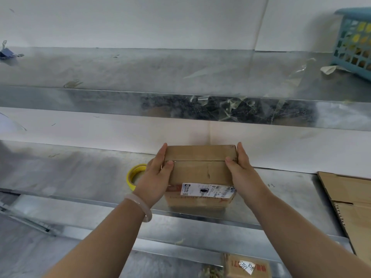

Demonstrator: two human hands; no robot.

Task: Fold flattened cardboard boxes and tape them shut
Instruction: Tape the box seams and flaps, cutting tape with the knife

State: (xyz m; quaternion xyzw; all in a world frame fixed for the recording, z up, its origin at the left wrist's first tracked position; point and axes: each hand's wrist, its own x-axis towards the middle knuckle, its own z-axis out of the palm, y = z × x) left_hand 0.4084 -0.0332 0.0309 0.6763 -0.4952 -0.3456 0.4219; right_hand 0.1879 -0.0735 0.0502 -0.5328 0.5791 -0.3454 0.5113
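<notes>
Both hands are on the small brown cardboard box, which sits upright on the grey metal desk close to the front edge, its top flaps folded down and meeting in a seam across the lid. The left hand is clamped on the box's left side, fingers laid along the wall and the thumb hooked over the top right at the seam. The right hand mirrors it on the right side, fingers up the far corner and the thumb pressing down on the lid, so the box is squeezed between the two palms. A white printed shipping label runs across the box's near face. A pale smooth bracelet circles the left wrist, just in front of the box. Just left of the box, partly hidden behind the left hand, lies a yellow-cored roll of tape. Off to the box's right, well apart, a flattened sheet of brown corrugated cardboard lies on the desk. Above and behind the box runs a grey metal shelf, with a light blue plastic lattice basket on it, far up and to the right.
</notes>
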